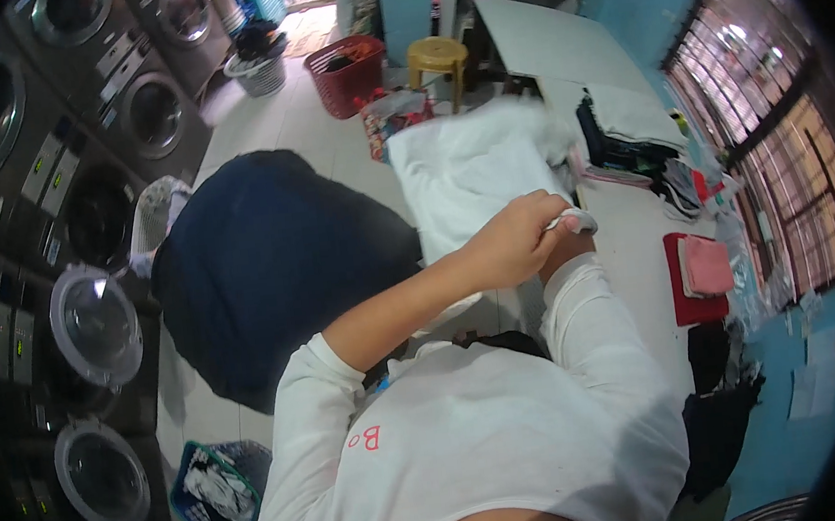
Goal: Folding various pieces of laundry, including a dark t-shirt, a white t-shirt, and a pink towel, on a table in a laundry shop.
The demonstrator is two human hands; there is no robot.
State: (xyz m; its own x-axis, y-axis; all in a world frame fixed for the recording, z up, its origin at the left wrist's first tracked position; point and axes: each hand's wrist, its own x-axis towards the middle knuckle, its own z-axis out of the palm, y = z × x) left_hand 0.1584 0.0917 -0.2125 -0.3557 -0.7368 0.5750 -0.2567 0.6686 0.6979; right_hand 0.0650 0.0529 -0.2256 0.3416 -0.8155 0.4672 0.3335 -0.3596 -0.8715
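Gripping: I see the left hand (pixel 511 241), right of the dark blue mound (pixel 278 274), its fingers clenched around a bunched edge of the white cloth (pixel 469 170).
Right hand: this one (pixel 565 249) shows only in part behind the left, also right of the mound; I cannot tell whether its fingers are grasping or released.
White cloth: it spreads just right of the mound, beyond the hands, its outer part blurred; a small end pokes out past the left fingers.
Mound: a big, rounded cloth shape on the tiled floor; I cannot make out what is inside.
Worktop: the white surface (pixel 629 265) runs well to the right of the mound, bearing folded dark and pale clothes, and a pink cloth (pixel 707 265) on a red one (pixel 691 306).
Baskets: I count a red one (pixel 341 87) and a pale one (pixel 259 78) beyond the mound, and a blue-green one (pixel 189 514) on its near side, all holding laundry.
Stool: yellow (pixel 437 55), beyond the mound to its right.
Machines: grey front-loaders (pixel 83 122) line the mound's left, some round doors (pixel 94 327) swung open.
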